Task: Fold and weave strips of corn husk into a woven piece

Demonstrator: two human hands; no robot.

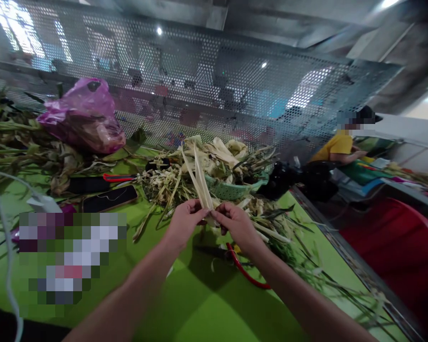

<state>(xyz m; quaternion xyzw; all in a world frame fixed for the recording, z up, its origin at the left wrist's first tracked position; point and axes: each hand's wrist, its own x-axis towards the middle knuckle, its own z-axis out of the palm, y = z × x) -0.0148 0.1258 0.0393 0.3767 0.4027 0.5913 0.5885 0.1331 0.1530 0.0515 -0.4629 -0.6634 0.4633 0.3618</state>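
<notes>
Between my two hands, above the green table point(214, 311), stand pale dried husk strips point(200, 178) pointing up and away. My left hand point(187, 218) pinches their lower end from the left. Thumb and fingers of my right hand point(233, 219) close on the same end from the right, close to the left thumb. Under my right wrist lie scissors with a red handle point(248, 274), partly covered by the forearm. Just behind the hands, a light green basket point(231, 189) carries a heap of pale husks point(223, 156).
Plant scraps point(164, 180) surround the basket. To the left lie a phone point(110, 198), a red-handled tool point(119, 177), a white cable point(7, 247) and a pink plastic bag point(83, 116). A perforated metal panel point(199, 80) stands behind. A person in yellow point(337, 145) sits at right beyond a red chair point(395, 247).
</notes>
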